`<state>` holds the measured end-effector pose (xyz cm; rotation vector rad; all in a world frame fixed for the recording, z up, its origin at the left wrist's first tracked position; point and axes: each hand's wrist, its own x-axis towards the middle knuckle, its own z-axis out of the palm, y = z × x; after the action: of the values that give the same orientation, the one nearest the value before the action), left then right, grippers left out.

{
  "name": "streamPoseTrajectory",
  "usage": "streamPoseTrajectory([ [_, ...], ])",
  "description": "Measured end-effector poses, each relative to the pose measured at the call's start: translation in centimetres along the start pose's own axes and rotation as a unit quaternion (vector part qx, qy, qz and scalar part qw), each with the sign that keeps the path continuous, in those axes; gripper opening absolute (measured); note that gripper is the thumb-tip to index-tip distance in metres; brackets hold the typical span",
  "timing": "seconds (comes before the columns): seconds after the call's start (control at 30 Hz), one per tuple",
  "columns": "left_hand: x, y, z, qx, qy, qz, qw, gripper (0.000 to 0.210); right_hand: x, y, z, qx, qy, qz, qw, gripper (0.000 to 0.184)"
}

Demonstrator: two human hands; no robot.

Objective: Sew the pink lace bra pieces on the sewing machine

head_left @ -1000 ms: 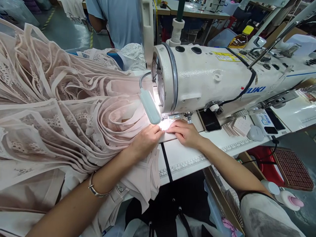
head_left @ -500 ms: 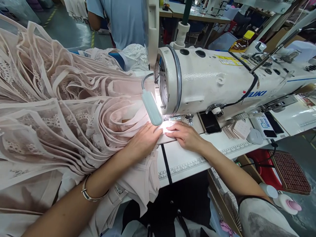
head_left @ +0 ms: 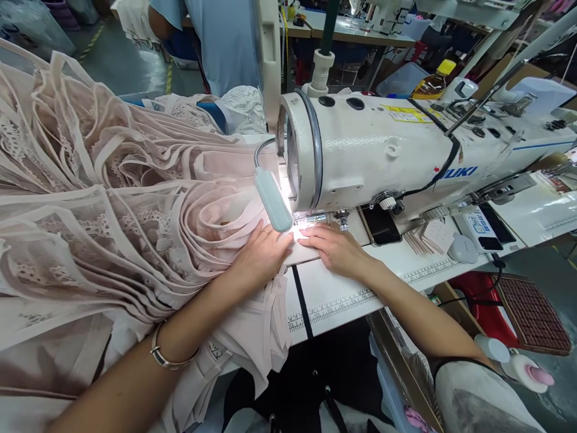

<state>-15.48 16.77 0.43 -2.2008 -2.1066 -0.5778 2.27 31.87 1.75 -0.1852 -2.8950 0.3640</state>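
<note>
My left hand (head_left: 261, 255) is closed on the edge of a pale pink garment, beside the needle area of a white sewing machine (head_left: 356, 156). My right hand (head_left: 336, 248) faces it from the other side, its fingers bent onto the same brightly lit cloth. Fingertips of both hands nearly meet under the machine's head. A small grey-green lamp (head_left: 273, 201) on a bendy neck hides the needle and part of the cloth. Left of my hands lies a large heap of pale pink lace-trimmed garments (head_left: 148, 222), with more hanging over the table's front edge.
A black phone (head_left: 381, 225) lies under the machine's arm. Farther right are small cards (head_left: 426, 237), a round white case (head_left: 463, 249) and a box (head_left: 476, 225). A ruler strip (head_left: 342, 305) runs along the table edge. Behind, a person in blue (head_left: 223, 45) sits near white lace (head_left: 246, 108).
My hands stay at the needle area; the left fingers have shifted slightly on the cloth. The whole view has moved a little, with the machine appearing farther left.
</note>
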Motion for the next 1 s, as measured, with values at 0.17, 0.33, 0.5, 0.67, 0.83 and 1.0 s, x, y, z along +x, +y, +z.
streamPoseTrajectory([
  [0.17, 0.3, 0.3, -0.2, -0.004, -0.018, -0.027, 0.999, 0.016, 0.5, -0.7, -0.4, -0.006, -0.032, 0.043, 0.999, 0.048],
  [0.33, 0.6, 0.7, -0.5, 0.013, -0.025, -0.05, 0.998, 0.013, 0.8, -0.9, -0.6, -0.013, -0.057, 0.065, 0.996, 0.05],
  [0.5, 0.9, 0.9, -0.8, 0.026, -0.018, -0.058, 0.998, 0.019, 0.9, -0.8, -0.3, -0.02, -0.052, 0.052, 0.997, 0.055],
  [0.67, 0.8, 0.9, -0.7, 0.049, -0.006, -0.058, 0.997, 0.02, 0.9, -0.7, 0.6, -0.066, -0.058, 0.058, 0.994, 0.065],
  [0.83, 0.9, 1.1, -0.7, 0.05, -0.006, -0.079, 0.996, 0.017, 0.8, -0.5, 1.1, -0.064, -0.037, 0.021, 0.997, 0.059],
  [1.0, 1.1, 1.2, -0.5, 0.087, 0.0, -0.087, 0.992, 0.02, 0.9, -0.5, 0.9, -0.058, -0.046, 0.045, 0.996, 0.048],
])
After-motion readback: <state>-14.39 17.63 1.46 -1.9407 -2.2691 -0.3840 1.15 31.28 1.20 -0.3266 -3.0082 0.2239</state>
